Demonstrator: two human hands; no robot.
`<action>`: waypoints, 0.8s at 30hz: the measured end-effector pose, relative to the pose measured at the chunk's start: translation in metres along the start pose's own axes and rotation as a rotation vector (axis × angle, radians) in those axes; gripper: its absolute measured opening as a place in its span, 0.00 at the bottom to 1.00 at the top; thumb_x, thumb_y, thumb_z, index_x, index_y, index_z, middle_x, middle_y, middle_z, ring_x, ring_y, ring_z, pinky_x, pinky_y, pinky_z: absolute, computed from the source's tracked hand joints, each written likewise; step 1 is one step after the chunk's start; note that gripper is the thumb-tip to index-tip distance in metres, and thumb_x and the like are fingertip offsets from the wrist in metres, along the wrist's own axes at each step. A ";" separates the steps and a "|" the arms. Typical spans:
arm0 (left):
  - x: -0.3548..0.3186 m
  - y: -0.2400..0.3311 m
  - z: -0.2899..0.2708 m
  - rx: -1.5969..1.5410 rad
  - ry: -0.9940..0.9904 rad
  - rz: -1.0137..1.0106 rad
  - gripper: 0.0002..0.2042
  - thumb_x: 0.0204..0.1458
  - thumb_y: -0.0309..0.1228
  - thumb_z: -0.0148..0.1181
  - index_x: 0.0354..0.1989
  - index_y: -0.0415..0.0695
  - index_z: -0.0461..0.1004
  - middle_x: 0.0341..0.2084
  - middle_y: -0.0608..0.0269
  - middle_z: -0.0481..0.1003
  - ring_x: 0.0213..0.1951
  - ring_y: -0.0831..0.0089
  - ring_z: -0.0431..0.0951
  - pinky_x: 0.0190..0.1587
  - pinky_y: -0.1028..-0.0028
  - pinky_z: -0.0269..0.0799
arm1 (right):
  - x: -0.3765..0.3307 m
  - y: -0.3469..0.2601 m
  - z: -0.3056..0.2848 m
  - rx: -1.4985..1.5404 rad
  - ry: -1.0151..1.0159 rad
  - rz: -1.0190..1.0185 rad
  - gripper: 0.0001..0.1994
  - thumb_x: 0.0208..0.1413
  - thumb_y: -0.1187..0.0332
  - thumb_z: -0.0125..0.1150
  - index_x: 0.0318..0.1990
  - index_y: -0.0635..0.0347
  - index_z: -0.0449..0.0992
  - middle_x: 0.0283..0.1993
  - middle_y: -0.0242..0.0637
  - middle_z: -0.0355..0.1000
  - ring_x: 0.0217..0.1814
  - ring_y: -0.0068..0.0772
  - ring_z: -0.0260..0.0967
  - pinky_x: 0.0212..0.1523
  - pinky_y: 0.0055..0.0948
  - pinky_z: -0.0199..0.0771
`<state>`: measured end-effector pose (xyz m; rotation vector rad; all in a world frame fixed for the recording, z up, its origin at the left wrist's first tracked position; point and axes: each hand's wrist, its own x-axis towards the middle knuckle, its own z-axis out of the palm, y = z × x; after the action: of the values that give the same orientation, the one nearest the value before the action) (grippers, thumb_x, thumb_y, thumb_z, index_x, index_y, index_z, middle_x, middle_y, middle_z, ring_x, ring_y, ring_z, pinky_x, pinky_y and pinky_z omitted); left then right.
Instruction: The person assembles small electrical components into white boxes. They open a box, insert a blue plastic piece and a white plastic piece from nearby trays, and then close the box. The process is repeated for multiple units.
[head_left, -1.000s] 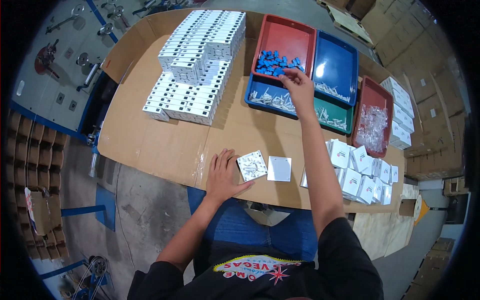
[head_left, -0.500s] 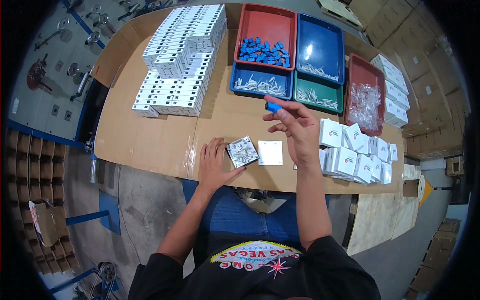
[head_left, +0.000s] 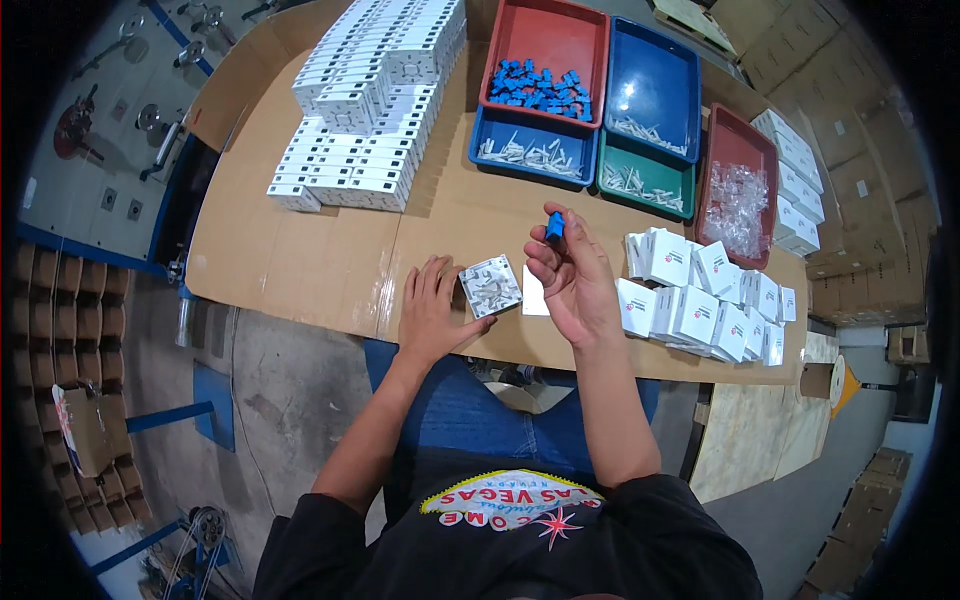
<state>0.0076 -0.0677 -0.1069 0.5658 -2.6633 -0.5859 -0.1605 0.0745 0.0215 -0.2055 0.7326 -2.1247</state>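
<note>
Between the thumb and fingers of my right hand (head_left: 578, 285) is a small blue plastic piece (head_left: 555, 228), raised above the cardboard-covered table. My left hand (head_left: 430, 312) lies on the table with its fingers stretched out, its thumb and forefinger against the side of a square white open box (head_left: 491, 287). Small pale parts fill the inside of that box; they are too small to tell apart. Just right of it lies a flat white square plate (head_left: 534, 292), partly covered by my right hand.
Beyond my hands stand a red tray (head_left: 548, 40) of blue pieces, blue trays (head_left: 655, 70) and a green tray (head_left: 645, 199) of pale slim parts. A dark red tray (head_left: 740, 135) holds clear pieces. White boxes are stacked left (head_left: 345, 165) and piled right (head_left: 695, 315).
My right hand has come down and nearer with the blue piece, now over the white plate's right part. My left hand stays beside the open box. The whole view has shifted slightly.
</note>
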 end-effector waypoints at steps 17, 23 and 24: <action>0.000 -0.002 -0.001 -0.035 -0.021 -0.015 0.44 0.41 0.61 0.72 0.62 0.42 0.69 0.65 0.51 0.66 0.72 0.53 0.60 0.75 0.48 0.47 | -0.007 0.002 -0.020 0.252 -0.275 0.243 0.28 0.68 0.73 0.55 0.71 0.74 0.56 0.54 0.53 0.74 0.44 0.31 0.80 0.43 0.25 0.88; -0.001 -0.005 -0.001 -0.056 0.007 -0.015 0.46 0.40 0.60 0.74 0.65 0.43 0.68 0.65 0.50 0.65 0.71 0.52 0.60 0.73 0.45 0.50 | 0.003 0.008 -0.017 -0.436 -0.073 0.161 0.24 0.63 0.74 0.64 0.66 0.68 0.68 0.53 0.50 0.77 0.37 0.26 0.77 0.41 0.27 0.84; -0.001 -0.006 -0.002 -0.054 0.006 -0.015 0.46 0.40 0.59 0.74 0.65 0.43 0.67 0.65 0.50 0.65 0.71 0.53 0.60 0.73 0.45 0.50 | 0.007 0.013 -0.020 -0.539 -0.056 0.162 0.24 0.62 0.75 0.65 0.65 0.68 0.69 0.52 0.49 0.78 0.36 0.24 0.76 0.40 0.26 0.82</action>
<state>0.0118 -0.0731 -0.1083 0.5722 -2.6307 -0.6577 -0.1645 0.0718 -0.0032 -0.4733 1.2344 -1.7256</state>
